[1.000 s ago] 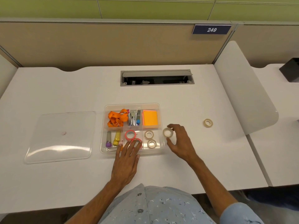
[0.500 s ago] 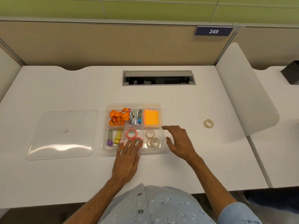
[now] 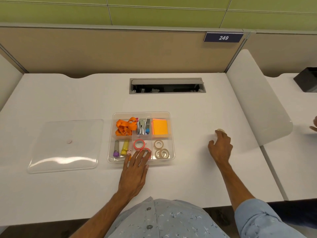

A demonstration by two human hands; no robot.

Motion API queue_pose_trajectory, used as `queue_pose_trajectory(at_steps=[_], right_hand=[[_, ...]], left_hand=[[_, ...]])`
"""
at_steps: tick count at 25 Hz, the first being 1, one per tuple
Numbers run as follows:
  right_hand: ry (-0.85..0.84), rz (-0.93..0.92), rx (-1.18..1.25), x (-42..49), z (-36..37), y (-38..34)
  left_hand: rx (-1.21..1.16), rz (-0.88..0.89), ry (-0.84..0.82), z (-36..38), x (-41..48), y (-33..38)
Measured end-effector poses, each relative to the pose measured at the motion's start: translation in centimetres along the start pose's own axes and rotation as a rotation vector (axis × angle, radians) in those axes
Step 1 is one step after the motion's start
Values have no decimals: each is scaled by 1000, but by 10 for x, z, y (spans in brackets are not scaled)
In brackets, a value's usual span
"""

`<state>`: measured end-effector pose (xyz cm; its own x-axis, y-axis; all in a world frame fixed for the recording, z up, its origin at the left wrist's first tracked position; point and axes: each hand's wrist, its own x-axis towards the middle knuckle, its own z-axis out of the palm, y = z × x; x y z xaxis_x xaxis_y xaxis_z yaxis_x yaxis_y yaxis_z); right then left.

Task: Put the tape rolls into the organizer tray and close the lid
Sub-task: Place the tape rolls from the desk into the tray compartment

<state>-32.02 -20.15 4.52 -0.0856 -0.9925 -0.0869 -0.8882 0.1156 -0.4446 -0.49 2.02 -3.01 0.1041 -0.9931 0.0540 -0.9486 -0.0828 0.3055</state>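
Note:
The clear organizer tray (image 3: 142, 113) sits mid-desk with its lid off. Three beige tape rolls (image 3: 162, 153) lie in its front right compartment and two pink rolls (image 3: 139, 144) in the front middle one. My left hand (image 3: 135, 170) rests flat at the tray's front edge, fingertips over the nearer pink roll. To the right of the tray, my right hand (image 3: 220, 146) reaches over a lone beige tape roll (image 3: 221, 130) on the desk, whose far edge shows past my fingertips. The clear lid (image 3: 65, 146) lies flat to the left of the tray.
The tray's back row holds an orange lanyard (image 3: 124, 126), a stapler (image 3: 142, 126) and orange sticky notes (image 3: 159, 126). A cable hatch (image 3: 167, 85) is open at the back. A white divider panel (image 3: 257, 100) stands right, with another person's hand (image 3: 314, 126) beyond.
My right hand dropped a beige roll into the tray's front right compartment, then swept right across the desk to the lone roll. My left hand stayed put.

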Motion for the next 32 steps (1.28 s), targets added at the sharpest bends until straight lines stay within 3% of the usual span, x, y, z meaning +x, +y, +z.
queue_pose_trajectory(at_steps=[5,9,18,24,29,32], right_hand=[[-64,37,-139,-1,2,5],[-18,-19,-197,-12,9,3],[-18,-124,-36,-37,26,-15],[-131,-495,228,-55,36,-52],[-266,-751,71,-71,51,-73],[-314,-780,40,-75,57,-73]], left_hand=[[4,1,6,0,0,0],[1,-2,13,1,0,1],[6,13,23,0,0,0],[0,24,56,1,-1,-1],[2,10,30,0,1,0],[-5,6,25,-1,1,2]])
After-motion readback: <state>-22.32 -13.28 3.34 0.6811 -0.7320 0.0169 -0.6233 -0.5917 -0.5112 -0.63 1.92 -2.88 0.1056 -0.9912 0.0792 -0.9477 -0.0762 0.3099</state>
